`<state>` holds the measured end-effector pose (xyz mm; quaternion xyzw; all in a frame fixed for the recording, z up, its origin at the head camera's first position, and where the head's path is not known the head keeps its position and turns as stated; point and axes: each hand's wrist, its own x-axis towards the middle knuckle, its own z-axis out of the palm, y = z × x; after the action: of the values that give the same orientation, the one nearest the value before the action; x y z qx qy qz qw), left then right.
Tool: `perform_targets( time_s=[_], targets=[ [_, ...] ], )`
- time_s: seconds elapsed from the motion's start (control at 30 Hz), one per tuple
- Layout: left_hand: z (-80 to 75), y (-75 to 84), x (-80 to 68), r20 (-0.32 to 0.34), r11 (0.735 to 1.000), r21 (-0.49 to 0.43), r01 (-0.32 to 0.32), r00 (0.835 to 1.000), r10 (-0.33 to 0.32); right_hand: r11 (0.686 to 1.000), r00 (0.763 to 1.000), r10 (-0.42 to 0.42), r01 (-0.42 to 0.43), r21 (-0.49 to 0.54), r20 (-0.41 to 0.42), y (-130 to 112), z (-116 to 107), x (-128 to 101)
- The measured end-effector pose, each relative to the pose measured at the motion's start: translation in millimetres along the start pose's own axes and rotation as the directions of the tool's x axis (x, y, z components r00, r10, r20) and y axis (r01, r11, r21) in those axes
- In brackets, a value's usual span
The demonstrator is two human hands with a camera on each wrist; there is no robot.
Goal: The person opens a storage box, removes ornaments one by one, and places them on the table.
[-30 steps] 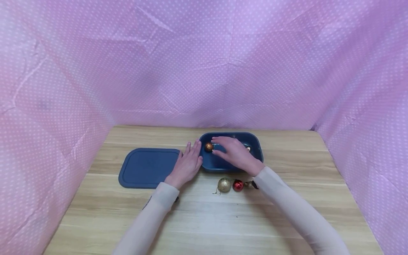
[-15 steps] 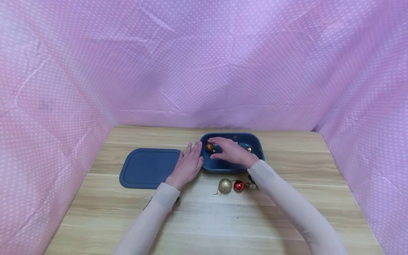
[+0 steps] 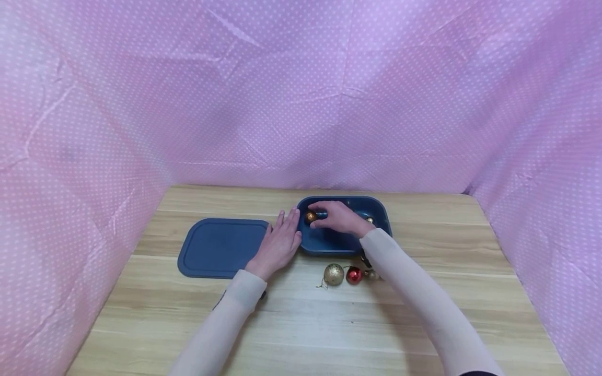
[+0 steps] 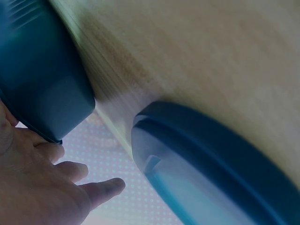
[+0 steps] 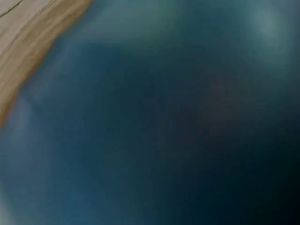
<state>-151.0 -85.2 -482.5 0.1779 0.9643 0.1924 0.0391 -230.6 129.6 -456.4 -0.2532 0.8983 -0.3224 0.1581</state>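
In the head view, a dark blue box (image 3: 331, 252) stands at the back of the table with a copper-coloured Christmas bauble (image 3: 310, 217) at its left end. My right hand (image 3: 340, 216) reaches into the box and pinches this bauble, with fingers above and thumb below it. My left hand (image 3: 277, 245) rests against the box's left rim, fingers straight. The left wrist view has the left hand (image 4: 47, 183) at the box wall (image 4: 51, 79). Small gold baubles (image 3: 369, 220) lie at the box's right end, partly hidden by the right hand. The right wrist view is mostly blurred blue.
A flat blue lid (image 3: 223, 248) lies left of the box, partly behind the left hand. In front of the box are a glittery gold bauble (image 3: 334, 274), a shiny red bauble (image 3: 354, 275) and a small pale gold bauble (image 3: 373, 275) beside the right sleeve. Pink dotted cloth (image 3: 301, 104) surrounds the table.
My right hand has shifted slightly left and its fingers and thumb have closed in on the copper bauble. My left hand has stayed at the rim.
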Motion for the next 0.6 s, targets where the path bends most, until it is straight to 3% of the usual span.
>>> perform_targets(
  time_s=[0.6],
  targets=[
    [-0.7, -0.2, 0.0, 0.014, 1.0, 0.004, 0.009, 1.0, -0.009, 0.997, 0.999, -0.03, 0.028, -0.066, -0.038, 3.2, 13.6, 8.5]
  ],
)
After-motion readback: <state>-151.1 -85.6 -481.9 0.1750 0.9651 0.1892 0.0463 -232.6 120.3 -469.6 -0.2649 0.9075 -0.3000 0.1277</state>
